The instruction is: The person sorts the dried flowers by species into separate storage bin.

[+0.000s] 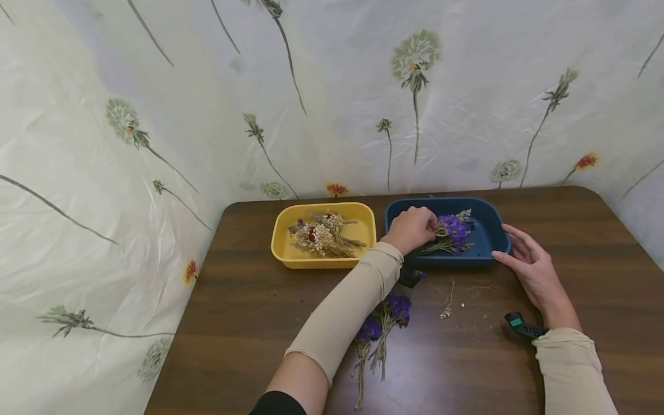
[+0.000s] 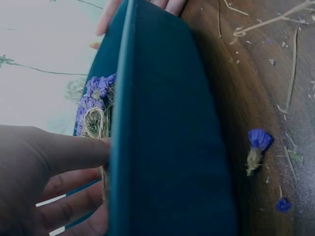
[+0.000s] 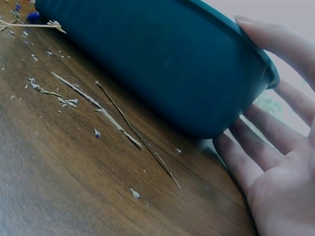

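Observation:
In the head view, my left hand (image 1: 412, 229) reaches into the blue tray (image 1: 487, 230). It pinches a twine-tied bundle of dried purple flowers (image 1: 455, 230) near the tie; the left wrist view shows the twine loop just beyond the thumb, while the tray wall partly hides the fingertips. Over the tray's right end spreads my right hand (image 1: 534, 271). The right wrist view has its thumb (image 3: 275, 37) at the rim and its fairly straight fingers along the end wall, low ones near the tabletop.
Left of the blue tray stands a yellow tray (image 1: 280, 248) holding cream and red dried bundles (image 1: 321, 237). More purple flower bundles (image 1: 386, 323) lie on the brown table (image 1: 467, 363), partly behind the left forearm. Loose stems (image 1: 449, 300) and petals litter the front area.

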{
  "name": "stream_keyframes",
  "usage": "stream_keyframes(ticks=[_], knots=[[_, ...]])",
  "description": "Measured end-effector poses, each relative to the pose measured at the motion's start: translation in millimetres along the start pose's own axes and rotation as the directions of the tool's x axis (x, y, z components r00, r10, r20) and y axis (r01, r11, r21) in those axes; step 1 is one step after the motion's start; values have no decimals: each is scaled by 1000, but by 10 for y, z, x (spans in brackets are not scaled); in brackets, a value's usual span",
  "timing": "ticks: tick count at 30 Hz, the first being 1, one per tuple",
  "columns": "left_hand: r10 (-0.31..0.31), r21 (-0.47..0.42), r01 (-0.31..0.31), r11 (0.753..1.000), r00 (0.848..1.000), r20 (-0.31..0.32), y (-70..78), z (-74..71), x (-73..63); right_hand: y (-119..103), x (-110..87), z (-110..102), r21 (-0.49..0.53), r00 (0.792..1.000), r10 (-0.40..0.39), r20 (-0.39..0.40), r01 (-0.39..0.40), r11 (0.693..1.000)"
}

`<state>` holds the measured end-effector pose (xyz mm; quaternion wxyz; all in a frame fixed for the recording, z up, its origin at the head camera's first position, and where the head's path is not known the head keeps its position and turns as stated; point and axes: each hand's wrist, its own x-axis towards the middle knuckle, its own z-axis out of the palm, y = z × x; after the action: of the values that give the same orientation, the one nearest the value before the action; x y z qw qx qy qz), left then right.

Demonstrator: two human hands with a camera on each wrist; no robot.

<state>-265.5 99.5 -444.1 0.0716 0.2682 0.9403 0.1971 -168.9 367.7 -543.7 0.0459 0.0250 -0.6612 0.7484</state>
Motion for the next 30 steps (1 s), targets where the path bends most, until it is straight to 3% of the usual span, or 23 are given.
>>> stream_keyframes(ticks=[8,17,25,30], knots=[[0,21,0,1000,1000,16,-40,32,4,8,5,14,1,1000,-10,6,10,1000],[32,-29,-33,999,999,-28,-134,-40,-71,10,-2,8,18,999,-34,23,33,999],[90,-213,-119,970,986,-141,-228,-221,-314,10,4,17,29,999,-32,25,32,999],[130,-253,-176,951,974,-188,-255,-328,-550,9,5,6,22,1000,-19,11,19,1000]])
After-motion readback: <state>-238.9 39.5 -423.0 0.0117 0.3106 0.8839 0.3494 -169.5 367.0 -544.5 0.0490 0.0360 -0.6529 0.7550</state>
